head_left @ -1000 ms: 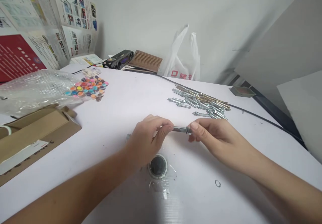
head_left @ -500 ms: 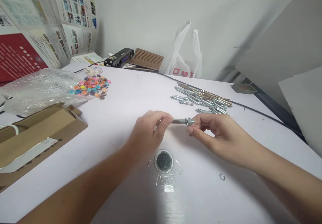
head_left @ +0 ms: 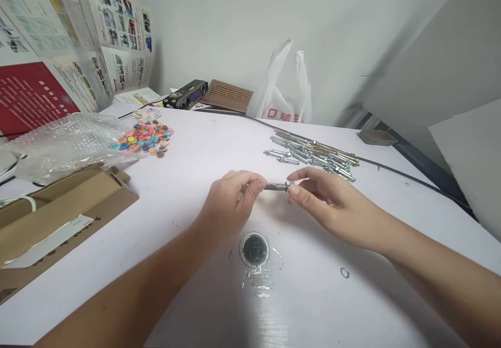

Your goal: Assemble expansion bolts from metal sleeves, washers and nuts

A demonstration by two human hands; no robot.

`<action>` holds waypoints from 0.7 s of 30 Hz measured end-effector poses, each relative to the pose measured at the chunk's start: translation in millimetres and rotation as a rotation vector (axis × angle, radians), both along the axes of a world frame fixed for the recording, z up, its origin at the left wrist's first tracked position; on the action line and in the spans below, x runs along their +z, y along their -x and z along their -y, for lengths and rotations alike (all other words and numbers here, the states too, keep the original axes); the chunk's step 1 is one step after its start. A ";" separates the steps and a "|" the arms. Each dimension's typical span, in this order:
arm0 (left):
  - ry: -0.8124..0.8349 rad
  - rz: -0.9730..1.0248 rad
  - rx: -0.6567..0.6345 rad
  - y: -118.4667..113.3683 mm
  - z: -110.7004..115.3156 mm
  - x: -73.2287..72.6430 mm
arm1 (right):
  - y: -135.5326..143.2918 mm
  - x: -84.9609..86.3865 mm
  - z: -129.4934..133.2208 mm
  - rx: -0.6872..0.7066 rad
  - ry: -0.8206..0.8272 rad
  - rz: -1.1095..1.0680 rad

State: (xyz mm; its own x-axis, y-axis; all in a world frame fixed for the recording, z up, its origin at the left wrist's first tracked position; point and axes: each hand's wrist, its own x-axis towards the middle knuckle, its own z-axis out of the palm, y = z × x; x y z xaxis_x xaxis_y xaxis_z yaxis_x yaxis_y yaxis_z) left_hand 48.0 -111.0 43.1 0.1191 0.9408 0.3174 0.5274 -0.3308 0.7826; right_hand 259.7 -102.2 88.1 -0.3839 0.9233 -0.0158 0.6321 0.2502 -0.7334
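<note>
A silver expansion bolt lies level between my two hands above the white table. My left hand is closed, pinching the bolt's left end between thumb and fingers. At its right end, beside a washer, is a nut, partly covered by my right thumb. My right hand is closed loosely around that nut, the index finger raised slightly at its far side. A heap of similar silver and brassy bolts lies beyond my right hand. One loose metal ring rests nearer me on the right.
A round dark disc is taped to the table below my hands. Left stand a cardboard box, bubble wrap and several coloured discs. A white plastic bag and a small grey tray are at the back.
My right thumb has shifted up over the nut, and the fingers have moved to its far side. The left hand keeps its pinch on the bolt. The view has shifted slightly.
</note>
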 end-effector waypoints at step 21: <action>-0.075 -0.043 0.022 3.9 -5.3 5.0 | 3.1 -2.7 -6.9 0.029 0.275 -0.244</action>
